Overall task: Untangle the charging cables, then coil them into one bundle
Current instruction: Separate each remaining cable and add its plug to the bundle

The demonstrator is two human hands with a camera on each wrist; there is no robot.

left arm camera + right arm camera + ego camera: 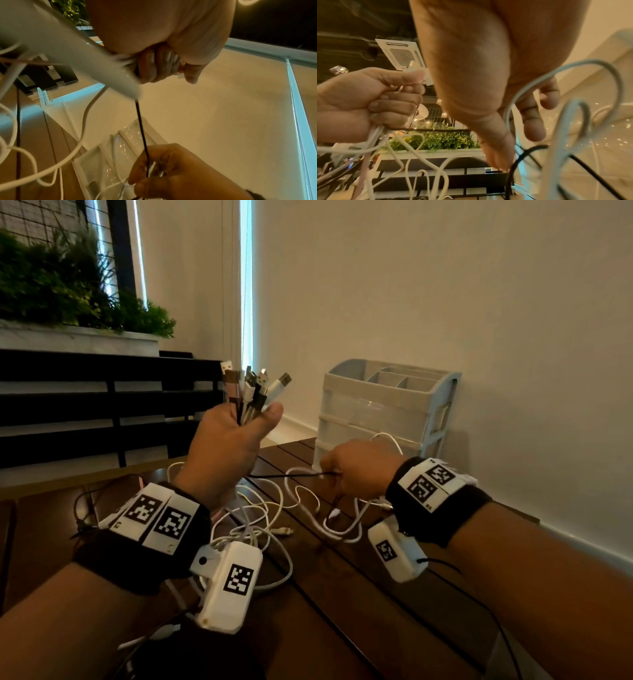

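Observation:
My left hand (233,440) is raised above the table and grips several charging cables just below their USB plugs (255,386), which fan out upward. The cables' white, pink and black lengths hang down into a loose tangle (267,518) on the table. A thin black cable (291,475) runs taut from the left fist to my right hand (356,470), which pinches it together with a white strand. In the left wrist view the black cable (141,128) drops from the left hand's fingers (159,65) into the right hand (171,171). The right wrist view shows the left hand (368,102) clenched round the cables.
A grey plastic drawer organizer (383,412) stands on the dark slatted wooden table (342,594) against the wall, just behind my right hand. A black slatted bench and a planter with green plants (78,289) lie to the far left.

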